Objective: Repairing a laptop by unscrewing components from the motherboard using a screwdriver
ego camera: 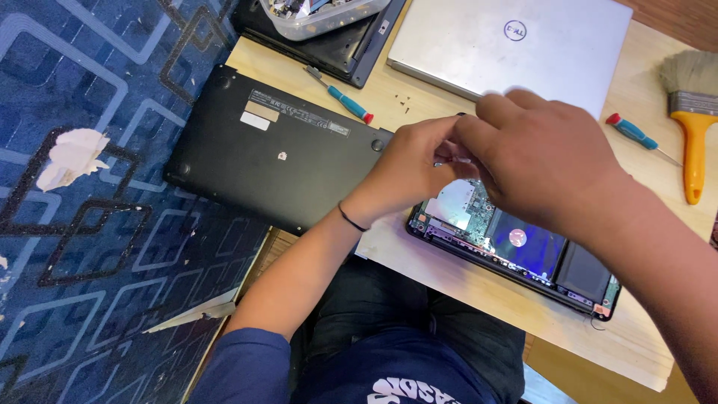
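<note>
While the person sits at a low wooden table (449, 288) with a dark blue shirt and dark trousers showing at the bottom of the view, both hands meet above an opened laptop (516, 254) that lies at the table's near edge with its circuit board, a blue-wrapped part and a dark flat block exposed. Left hand (415, 164), a thin black band at its wrist, has its fingertips pinched together on a small pale metallic part (449, 153) just over the board; right hand (550, 161) crosses over it from the right, fingers curled down onto the same spot, though whether it actually grips the part cannot be told, since its own back hides the fingertips. Just left of the hands lies a black bottom cover (273, 153), underside up, hanging partly over the table's edge above a blue patterned carpet (90, 224). Beyond it a teal-handled screwdriver with a red tip (345, 99) rests beside a few loose screws (404, 101). Another like it (636, 135) lies to the right, near a yellow-handled brush (692, 112). Farthest off sit a closed silver laptop (516, 49) and a clear tub of small parts (325, 15) set on a black device.
</note>
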